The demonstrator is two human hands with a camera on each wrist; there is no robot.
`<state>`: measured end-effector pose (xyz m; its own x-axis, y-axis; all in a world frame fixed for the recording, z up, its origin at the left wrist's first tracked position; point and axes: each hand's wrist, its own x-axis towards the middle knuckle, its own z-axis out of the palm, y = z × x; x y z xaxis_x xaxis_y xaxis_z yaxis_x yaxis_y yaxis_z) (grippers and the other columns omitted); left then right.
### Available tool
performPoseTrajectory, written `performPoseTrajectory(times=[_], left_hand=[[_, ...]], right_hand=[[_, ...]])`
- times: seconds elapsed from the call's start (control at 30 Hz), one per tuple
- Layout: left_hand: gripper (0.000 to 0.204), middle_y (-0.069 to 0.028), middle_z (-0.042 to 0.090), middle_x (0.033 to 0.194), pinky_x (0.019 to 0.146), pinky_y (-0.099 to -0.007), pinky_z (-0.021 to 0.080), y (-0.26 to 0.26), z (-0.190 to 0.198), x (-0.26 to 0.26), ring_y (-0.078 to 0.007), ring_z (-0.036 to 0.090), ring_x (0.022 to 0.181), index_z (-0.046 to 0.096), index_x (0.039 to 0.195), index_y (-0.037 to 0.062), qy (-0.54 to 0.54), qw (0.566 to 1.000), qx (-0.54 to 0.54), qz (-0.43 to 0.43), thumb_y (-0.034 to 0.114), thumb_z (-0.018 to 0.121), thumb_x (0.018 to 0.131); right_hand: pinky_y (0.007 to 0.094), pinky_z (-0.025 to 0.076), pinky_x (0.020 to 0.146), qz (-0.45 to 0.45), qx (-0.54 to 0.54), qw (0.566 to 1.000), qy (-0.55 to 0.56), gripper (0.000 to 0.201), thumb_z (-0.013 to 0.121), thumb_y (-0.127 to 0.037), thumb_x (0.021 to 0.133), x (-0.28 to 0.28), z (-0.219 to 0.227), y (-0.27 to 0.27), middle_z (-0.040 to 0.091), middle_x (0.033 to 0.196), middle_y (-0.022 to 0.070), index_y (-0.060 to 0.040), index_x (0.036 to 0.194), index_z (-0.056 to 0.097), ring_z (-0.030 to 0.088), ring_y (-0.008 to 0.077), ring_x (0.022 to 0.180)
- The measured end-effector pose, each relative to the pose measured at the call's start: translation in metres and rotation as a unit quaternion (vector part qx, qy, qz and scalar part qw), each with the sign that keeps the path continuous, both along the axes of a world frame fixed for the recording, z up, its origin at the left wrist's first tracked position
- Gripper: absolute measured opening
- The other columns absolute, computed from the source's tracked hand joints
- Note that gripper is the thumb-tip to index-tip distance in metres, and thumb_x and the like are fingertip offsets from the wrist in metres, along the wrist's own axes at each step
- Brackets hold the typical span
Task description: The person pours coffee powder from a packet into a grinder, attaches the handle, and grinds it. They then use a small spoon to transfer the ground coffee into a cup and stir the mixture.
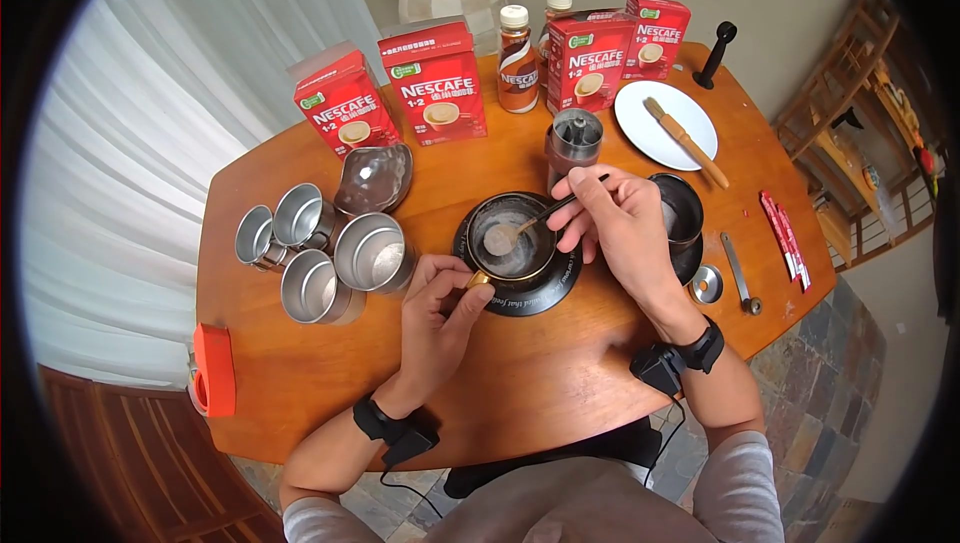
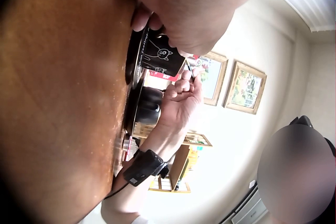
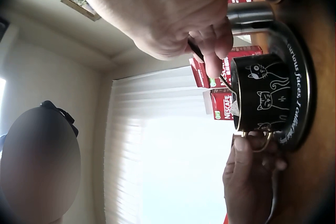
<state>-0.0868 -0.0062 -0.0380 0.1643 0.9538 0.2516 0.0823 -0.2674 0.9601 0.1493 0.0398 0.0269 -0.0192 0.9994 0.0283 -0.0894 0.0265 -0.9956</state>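
Observation:
A black cup (image 3: 262, 85) with white cat drawings stands on a black saucer (image 1: 552, 295) with lettering round its rim. My left hand (image 1: 437, 318) pinches the cup's gold handle (image 1: 479, 279) between thumb and fingers. Above the cup's right side, my right hand (image 1: 628, 228) grips a spoon (image 1: 548, 211) by its dark handle. The spoon slants down into the cup, its bowl inside among pale, whitish contents. Just behind the right hand stands a metal grinder (image 1: 575, 133), open at the top.
Several metal cups (image 1: 375, 253) and a dark bowl (image 1: 374, 179) stand at left. Red Nescafe boxes (image 1: 436, 83) and bottles (image 1: 517, 63) line the back. A brush (image 1: 685, 141) lies on a white plate (image 1: 640, 128). Another black cup (image 1: 680, 213) and red sachets (image 1: 785, 241) are at right.

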Motion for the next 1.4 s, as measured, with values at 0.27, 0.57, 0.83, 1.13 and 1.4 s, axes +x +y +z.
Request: performPoseTrajectory(times=[0.27, 0.57, 0.83, 1.13, 1.4], left_hand=[[0.010, -0.0001, 0.055, 0.101, 0.057, -0.0197, 0.049, 0.000, -0.001, -0.001, -0.0036, 0.058, 0.081, 0.061, 0.105, 0.0041, 0.010, 0.999, -0.047, 0.001, 0.011, 0.069, 0.103], [0.020, 0.0038, 0.052, 0.084, 0.067, -0.0222, 0.038, -0.012, 0.014, -0.001, -0.0034, 0.045, 0.076, 0.051, 0.092, 0.0083, -0.040, 0.998, -0.042, -0.027, 0.008, 0.066, 0.104], [0.033, -0.0143, 0.059, 0.073, 0.065, -0.0429, 0.049, -0.056, 0.040, 0.031, -0.0326, 0.062, 0.070, 0.062, 0.082, 0.0040, 0.146, 0.919, 0.027, -0.364, 0.030, 0.067, 0.102], [0.047, -0.0219, 0.062, 0.069, 0.066, -0.0499, 0.050, -0.080, 0.014, 0.074, -0.0396, 0.062, 0.066, 0.060, 0.077, -0.0032, 0.209, 0.831, 0.062, -0.512, 0.035, 0.060, 0.103], [0.046, -0.0197, 0.059, 0.066, 0.064, -0.0491, 0.047, -0.076, 0.005, 0.070, -0.0377, 0.056, 0.062, 0.059, 0.078, -0.0017, 0.140, 0.851, -0.047, -0.503, 0.035, 0.059, 0.104]], right_hand=[[0.0200, 0.048, 0.045, -0.029, 0.016, 0.999, -0.009, 0.036, 0.055, -0.029, 0.111, 0.005, 0.000, 0.004, 0.074, 0.079, 0.0097, 0.0032, 0.103, 0.069, 0.069, 0.0099, 0.059], [0.0214, 0.048, 0.043, -0.053, 0.019, 0.998, 0.005, 0.034, 0.055, -0.026, 0.111, 0.010, -0.004, 0.011, 0.073, 0.078, 0.0121, 0.0046, 0.103, 0.068, 0.068, 0.0118, 0.057], [0.0227, 0.050, 0.041, -0.056, 0.034, 0.997, 0.030, 0.032, 0.058, -0.026, 0.108, 0.002, 0.022, 0.021, 0.075, 0.078, 0.0149, 0.0033, 0.102, 0.069, 0.069, 0.0140, 0.055], [0.0218, 0.048, 0.045, 0.058, 0.054, 0.997, -0.024, 0.031, 0.056, -0.026, 0.110, -0.103, 0.041, 0.027, 0.073, 0.077, 0.0087, 0.0010, 0.102, 0.069, 0.068, 0.0097, 0.060], [0.0256, 0.050, 0.056, 0.033, 0.102, 0.985, -0.139, 0.033, 0.059, -0.024, 0.109, -0.120, 0.020, 0.030, 0.074, 0.076, 0.0077, 0.0031, 0.098, 0.073, 0.069, 0.0103, 0.062]])
